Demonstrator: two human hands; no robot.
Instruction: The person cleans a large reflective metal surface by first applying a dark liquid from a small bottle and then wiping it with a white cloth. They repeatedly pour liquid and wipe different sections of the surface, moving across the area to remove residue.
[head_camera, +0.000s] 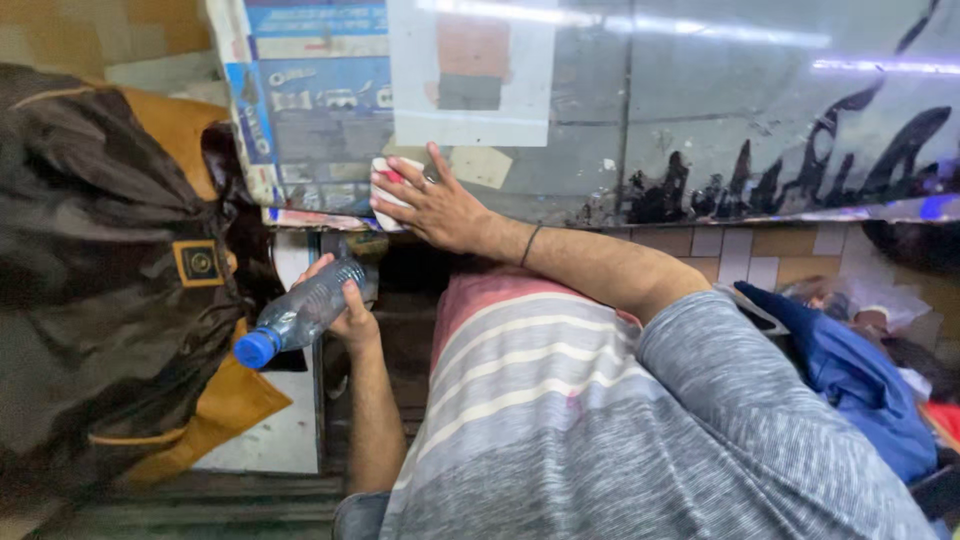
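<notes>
My left hand (350, 310) grips a clear plastic bottle (310, 312) with a blue cap, held tilted below the table edge, cap pointing down and left. My right hand (432, 208) reaches forward and presses a white cloth or sponge with a red patch (385, 186) flat against the grey, stained table surface (700, 130). A dark band circles my right wrist. My striped grey and pink shirt fills the lower middle of the view.
A brown and orange bag (110, 270) hangs at the left. Printed paper sheets (310, 100) and a white sheet (470, 70) lie on the table. Black smears (800, 170) mark its right side. Blue cloth (860, 380) lies at the right.
</notes>
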